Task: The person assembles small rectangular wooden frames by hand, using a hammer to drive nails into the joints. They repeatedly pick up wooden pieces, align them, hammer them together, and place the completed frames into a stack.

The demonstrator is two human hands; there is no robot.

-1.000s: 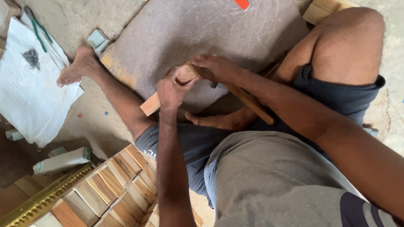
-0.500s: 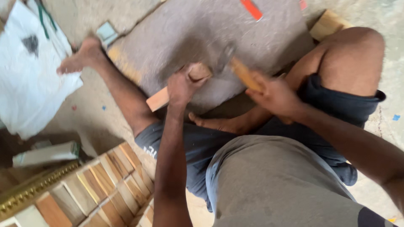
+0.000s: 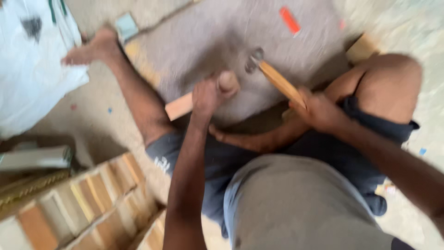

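head view | our left hand (image 3: 210, 95) clenched on the wood strip (image 3: 179, 106), pinning it flat on the grey mat (image 3: 208, 37) between our legs | our right hand (image 3: 319, 110) grasps the hammer (image 3: 273, 76), head raised just right of the strip's held end | blurred

Left hand (image 3: 210, 95) closed on a short wooden block (image 3: 181, 105), held against the grey mat (image 3: 208, 37) | right hand (image 3: 319, 111) wrapped round the wooden handle of a hammer (image 3: 273, 76), metal head raised just right of the left hand | stacked wood strips (image 3: 78, 203) seen below-left of the left hand | frame blurred
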